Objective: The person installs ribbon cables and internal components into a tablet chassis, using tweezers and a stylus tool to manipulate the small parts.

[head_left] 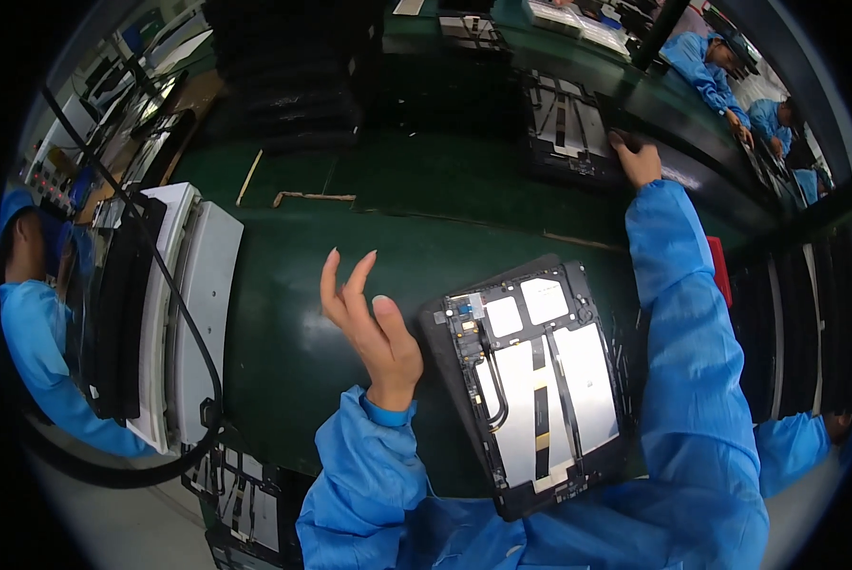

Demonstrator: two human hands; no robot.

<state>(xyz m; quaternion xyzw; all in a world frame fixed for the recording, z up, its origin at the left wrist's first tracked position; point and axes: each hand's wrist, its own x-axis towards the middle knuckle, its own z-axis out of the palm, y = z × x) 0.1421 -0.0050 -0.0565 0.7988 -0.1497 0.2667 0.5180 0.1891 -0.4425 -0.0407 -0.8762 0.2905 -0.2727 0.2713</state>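
Note:
My left hand (374, 332) is raised over the bench, fingers spread and nothing in it. Beside it, an opened tablet (511, 370) lies tilted on a black tray (464, 404), showing silver battery cells, white patches and dark ribbon cables. Reaching far right, my right hand (638, 160) grips the right edge of a second opened tablet (567, 119), which also rests on a dark tray. Its fingertips are partly hidden at that edge.
A tall stack of black trays (288, 76) stands at the back left. White equipment (208, 285) with a looping black cable is on the left. Another opened tablet (473, 31) lies at the back. Several people in blue work nearby; a dark rail (701, 176) runs at right.

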